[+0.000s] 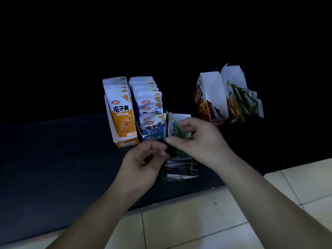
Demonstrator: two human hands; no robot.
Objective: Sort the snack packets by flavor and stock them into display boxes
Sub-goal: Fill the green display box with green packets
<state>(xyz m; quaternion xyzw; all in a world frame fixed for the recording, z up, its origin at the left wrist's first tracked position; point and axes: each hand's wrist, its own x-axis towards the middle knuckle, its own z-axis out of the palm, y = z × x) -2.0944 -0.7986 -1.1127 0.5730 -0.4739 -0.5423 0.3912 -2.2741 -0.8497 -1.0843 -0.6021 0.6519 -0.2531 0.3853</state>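
Here, a green packet (177, 136) sticks up from the green box (163, 174), pinched by the right hand (199, 141). The left hand (143, 160) curls beside it, and I cannot tell if it holds anything. The hands hide most of the box. Full orange box (125, 143) and blue box (152, 137) stand just behind, on the dark counter (53, 159).

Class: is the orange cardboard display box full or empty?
Full: the orange cardboard display box holds a row of orange-and-white snack packets from front to back.

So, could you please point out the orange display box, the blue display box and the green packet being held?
Orange display box (128, 143): head view, on its front lip.
Blue display box (153, 138): head view, on its front lip.
Green packet (176, 133): head view, on its printed face.
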